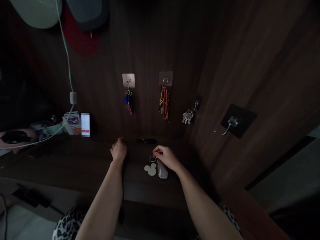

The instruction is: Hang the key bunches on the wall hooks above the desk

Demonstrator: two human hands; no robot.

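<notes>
My right hand pinches a key ring between thumb and fingers, just above the dark shelf. From the ring hang a pale mouse-head-shaped tag and a smooth, shiny oblong key fob. Loosely curled, my left hand rests on the shelf to the left, apart from the keychain. No object shows in it, though part of its fingers is turned away. Behind my hands, a small dark object lies against the back panel; its kind is hard to make out.
Wall hooks hold blue-tagged keys, colourful cords and silver keys. A bare hook juts from the right panel. A lit screen, small boxes and a white cable are at left. Caps hang above.
</notes>
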